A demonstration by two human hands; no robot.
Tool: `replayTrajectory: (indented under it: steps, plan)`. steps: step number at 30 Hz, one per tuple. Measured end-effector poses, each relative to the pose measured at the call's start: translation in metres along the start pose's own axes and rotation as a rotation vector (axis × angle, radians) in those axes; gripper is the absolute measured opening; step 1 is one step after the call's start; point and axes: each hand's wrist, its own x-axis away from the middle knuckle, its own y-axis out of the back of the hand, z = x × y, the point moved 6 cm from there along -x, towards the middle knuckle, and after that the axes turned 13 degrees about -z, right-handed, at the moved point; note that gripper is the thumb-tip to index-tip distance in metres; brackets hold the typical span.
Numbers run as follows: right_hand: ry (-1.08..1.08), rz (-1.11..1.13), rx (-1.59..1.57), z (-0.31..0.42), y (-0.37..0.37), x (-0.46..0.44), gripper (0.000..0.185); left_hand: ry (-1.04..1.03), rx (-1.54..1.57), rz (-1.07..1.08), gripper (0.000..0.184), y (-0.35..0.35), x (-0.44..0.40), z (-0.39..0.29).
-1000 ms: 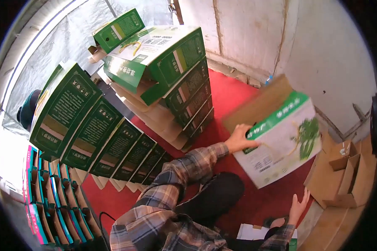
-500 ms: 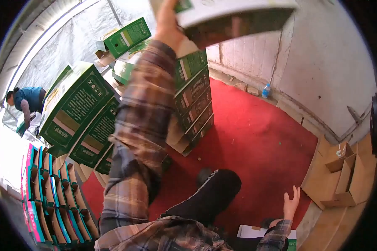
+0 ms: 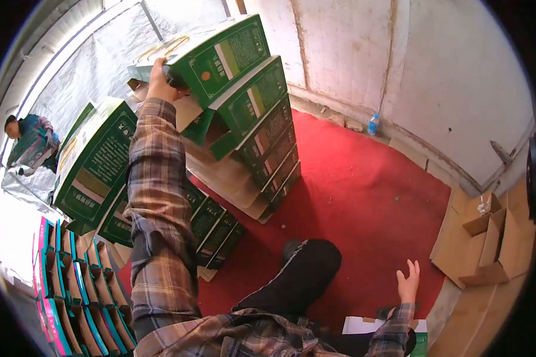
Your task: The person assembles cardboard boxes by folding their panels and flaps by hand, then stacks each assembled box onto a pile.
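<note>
My left hand (image 3: 162, 84) grips the near edge of a green and white printed box (image 3: 223, 62), which rests on top of a tall stack of similar boxes (image 3: 267, 149). That box's open flaps face my left arm. Low on the right, my right hand (image 3: 408, 282) is held in the air with its fingers apart and nothing in it. Below it, a white and green box (image 3: 359, 325) lies beside my leg. Another leaning stack of green boxes (image 3: 95, 172) stands to the left, partly hidden by my left sleeve.
Rows of teal and pink open boxes (image 3: 80, 291) stand at lower left. A person (image 3: 33, 143) holds something dark at far left. Brown cardboard (image 3: 485, 244) is on the right, a blue bottle (image 3: 373, 124) by the wall, and red carpet (image 3: 363, 196) on the floor.
My left hand has carried the box from the right, over the carpet, up and left onto the tall stack. The person at far left has come into view. My right hand stays low and open.
</note>
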Motion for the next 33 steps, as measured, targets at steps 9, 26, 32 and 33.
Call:
replayTrajectory:
  steps: [9, 26, 32, 33]
  plan:
    - [0.005, 0.039, 0.047, 0.012, -0.006, 0.003, 0.053, -0.041, -0.103, -0.03, 0.048, -0.014, -0.004, 0.01]
    - [-0.063, 0.125, -0.169, 0.057, 0.011, 0.002, 0.05, -1.417, -0.649, 0.151, 0.034, -0.016, 0.173, 0.079]
    - [0.001, 0.151, -0.14, 0.049, 0.052, 0.004, 0.049, -0.214, -0.821, 0.555, 0.061, 0.054, 0.166, 0.421]
    - [0.01, 0.159, -0.137, 0.042, 0.05, 0.007, 0.049, -0.136, -0.831, 0.564, 0.064, 0.064, 0.16, 0.453]
